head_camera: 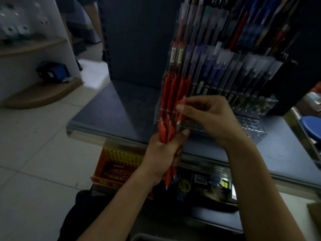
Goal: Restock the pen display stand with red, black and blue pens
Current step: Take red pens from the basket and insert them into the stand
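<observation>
A clear acrylic pen display stand (250, 126) sits on a dark grey shelf (112, 108), its tiers filled with red, blue and dark pens. Several red pens (171, 91) stand in its lower left slots. My left hand (165, 152) grips a bundle of red pens (165, 131) just in front of the stand, tips pointing down. My right hand (208, 117) pinches a single red pen (181, 108) between thumb and fingers, holding it upright at the stand's front left compartment.
A yellow perforated basket (118, 157) with red packets sits on the floor below the shelf edge. Small items lie on a lower shelf (208, 185). A blue stool (311, 126) is at the right. A person's legs (93, 23) stand behind the shelving.
</observation>
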`<state>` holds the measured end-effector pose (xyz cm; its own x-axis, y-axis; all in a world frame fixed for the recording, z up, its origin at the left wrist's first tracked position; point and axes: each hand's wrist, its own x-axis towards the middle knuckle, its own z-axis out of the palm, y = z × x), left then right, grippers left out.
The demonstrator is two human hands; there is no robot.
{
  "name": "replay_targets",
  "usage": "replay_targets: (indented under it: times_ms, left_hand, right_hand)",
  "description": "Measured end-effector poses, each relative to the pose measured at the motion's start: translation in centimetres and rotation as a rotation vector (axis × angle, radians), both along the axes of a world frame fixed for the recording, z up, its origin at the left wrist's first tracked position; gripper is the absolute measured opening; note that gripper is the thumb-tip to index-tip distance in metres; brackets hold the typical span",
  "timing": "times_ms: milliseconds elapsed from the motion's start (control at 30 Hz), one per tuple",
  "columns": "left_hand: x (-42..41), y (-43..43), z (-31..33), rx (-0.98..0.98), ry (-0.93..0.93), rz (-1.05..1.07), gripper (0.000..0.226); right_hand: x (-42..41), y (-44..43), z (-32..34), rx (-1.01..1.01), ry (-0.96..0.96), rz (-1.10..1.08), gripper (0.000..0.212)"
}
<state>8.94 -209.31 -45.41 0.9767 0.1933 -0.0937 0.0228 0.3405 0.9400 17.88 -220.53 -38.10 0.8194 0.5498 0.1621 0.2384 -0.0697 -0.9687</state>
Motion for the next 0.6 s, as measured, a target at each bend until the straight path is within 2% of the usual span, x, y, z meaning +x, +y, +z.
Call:
replay_targets:
  times_ms: [133, 267, 433, 600]
  left_hand:
    - [0.0, -0.5, -0.4, -0.004, 0.048, -0.016, 0.042]
    - [-0.1, -0.6, -0.4, 0.002, 0.072, -0.01, 0.048]
    - [-0.1, -0.4, -0.4, 0.011, 0.091, -0.016, 0.05]
    - [-0.1, -0.1, -0.3, -0.008, 0.092, -0.041, 0.049]
  right_hand:
    - [0.6, 0.4, 0.4, 0.239, -0.111, -0.259, 0.01]
    - [1.4, 0.3, 0.5, 0.348, -0.411, -0.49, 0.014]
    - [3.0, 0.6, -0.4, 0.299, -0.535, -0.617, 0.029]
    - [3.4, 1.6, -0.9, 0.249, -0.592, -0.623, 0.026]
